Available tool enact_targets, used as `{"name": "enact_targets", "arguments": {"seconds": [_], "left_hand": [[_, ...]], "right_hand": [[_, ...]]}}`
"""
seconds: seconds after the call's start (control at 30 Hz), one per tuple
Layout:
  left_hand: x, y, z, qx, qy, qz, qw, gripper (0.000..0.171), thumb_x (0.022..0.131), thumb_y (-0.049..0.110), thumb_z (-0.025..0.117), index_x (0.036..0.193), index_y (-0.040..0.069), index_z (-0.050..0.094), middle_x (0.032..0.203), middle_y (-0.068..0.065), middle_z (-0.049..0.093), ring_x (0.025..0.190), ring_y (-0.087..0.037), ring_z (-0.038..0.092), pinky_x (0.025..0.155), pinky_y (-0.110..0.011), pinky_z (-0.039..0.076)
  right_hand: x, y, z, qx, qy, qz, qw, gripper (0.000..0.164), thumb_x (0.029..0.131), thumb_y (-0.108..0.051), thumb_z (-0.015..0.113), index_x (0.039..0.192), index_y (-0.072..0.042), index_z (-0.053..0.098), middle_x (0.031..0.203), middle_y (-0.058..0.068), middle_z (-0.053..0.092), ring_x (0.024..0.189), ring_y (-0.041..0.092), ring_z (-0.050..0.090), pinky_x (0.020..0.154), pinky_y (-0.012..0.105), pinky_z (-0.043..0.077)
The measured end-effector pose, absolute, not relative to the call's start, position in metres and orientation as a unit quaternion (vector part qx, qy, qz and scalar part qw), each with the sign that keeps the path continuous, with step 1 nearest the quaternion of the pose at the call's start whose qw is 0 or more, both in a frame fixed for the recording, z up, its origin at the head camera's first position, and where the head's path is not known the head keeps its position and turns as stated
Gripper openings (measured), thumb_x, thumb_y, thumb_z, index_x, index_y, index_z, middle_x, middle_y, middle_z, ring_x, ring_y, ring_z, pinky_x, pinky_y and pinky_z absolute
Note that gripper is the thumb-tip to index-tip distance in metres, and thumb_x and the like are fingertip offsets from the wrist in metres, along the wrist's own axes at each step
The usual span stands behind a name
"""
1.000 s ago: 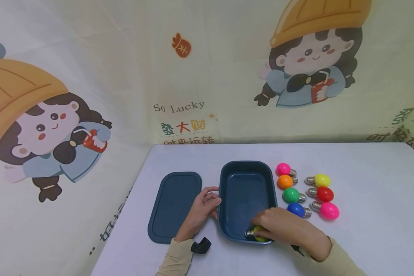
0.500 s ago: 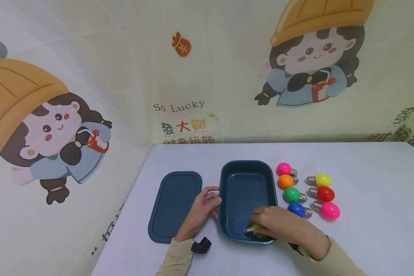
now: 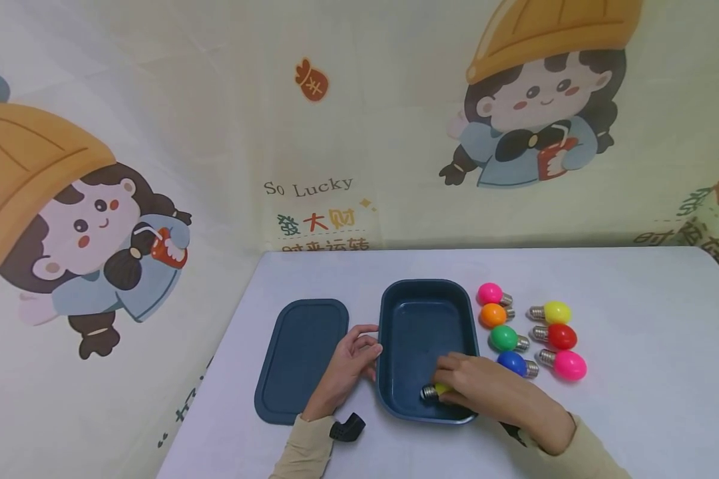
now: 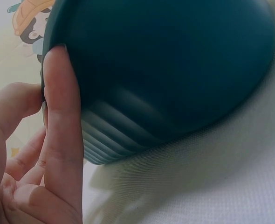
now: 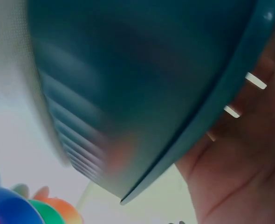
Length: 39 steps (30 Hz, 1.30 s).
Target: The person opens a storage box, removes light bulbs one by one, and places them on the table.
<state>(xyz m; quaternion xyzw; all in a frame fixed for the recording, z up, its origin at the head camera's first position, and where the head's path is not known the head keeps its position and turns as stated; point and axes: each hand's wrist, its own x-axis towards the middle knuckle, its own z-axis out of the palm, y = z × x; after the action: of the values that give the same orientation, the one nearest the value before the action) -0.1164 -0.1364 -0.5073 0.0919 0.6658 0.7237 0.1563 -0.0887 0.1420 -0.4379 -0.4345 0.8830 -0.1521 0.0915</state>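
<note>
A dark blue rectangular container stands on the table. My right hand reaches over its right wall and grips a yellow light bulb near the front inside corner; the bulb's metal base points left. In the right wrist view, the container's outer wall hides the bulb, and part of the palm shows. My left hand rests its fingers against the container's left side. The left wrist view shows one fairly straight finger along the outer wall, with another finger's tip touching near the rim.
A flat dark blue lid lies left of the container. Several coloured bulbs lie to the right in two columns, among them a blue bulb, a green bulb and a red bulb. A printed cloth hangs behind the table.
Inside the container, my right hand has shifted the yellow bulb slightly back and left, away from the front wall. The left hand keeps its place at the container's side.
</note>
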Motion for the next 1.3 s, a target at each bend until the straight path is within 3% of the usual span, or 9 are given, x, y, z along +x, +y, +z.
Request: {"name": "enact_targets", "arguments": {"seconds": [0.53, 1.3], "left_hand": [[-0.117, -0.133, -0.507, 0.081, 0.673, 0.720, 0.152, 0.045, 0.097, 0.013, 0.065, 0.137, 0.005, 0.047, 0.099, -0.004, 0.061, 0.069, -0.010, 0.059, 0.056, -0.025, 0.054], [-0.114, -0.136, -0.507, 0.089, 0.672, 0.720, 0.151, 0.045, 0.097, 0.013, 0.064, 0.138, 0.004, 0.045, 0.099, -0.004, 0.060, 0.066, -0.010, 0.057, 0.056, -0.025, 0.054]], "right_hand": [[-0.081, 0.153, -0.427, -0.432, 0.892, -0.133, 0.002, 0.031, 0.083, -0.022, 0.080, 0.112, -0.016, 0.073, 0.108, -0.001, 0.067, 0.099, 0.015, 0.061, 0.074, 0.020, 0.058], [-0.070, 0.187, -0.408, -0.409, 0.901, -0.130, -0.063, 0.041, 0.073, -0.019, 0.087, 0.111, -0.017, 0.072, 0.108, -0.001, 0.064, 0.099, 0.016, 0.061, 0.071, 0.024, 0.059]]}}
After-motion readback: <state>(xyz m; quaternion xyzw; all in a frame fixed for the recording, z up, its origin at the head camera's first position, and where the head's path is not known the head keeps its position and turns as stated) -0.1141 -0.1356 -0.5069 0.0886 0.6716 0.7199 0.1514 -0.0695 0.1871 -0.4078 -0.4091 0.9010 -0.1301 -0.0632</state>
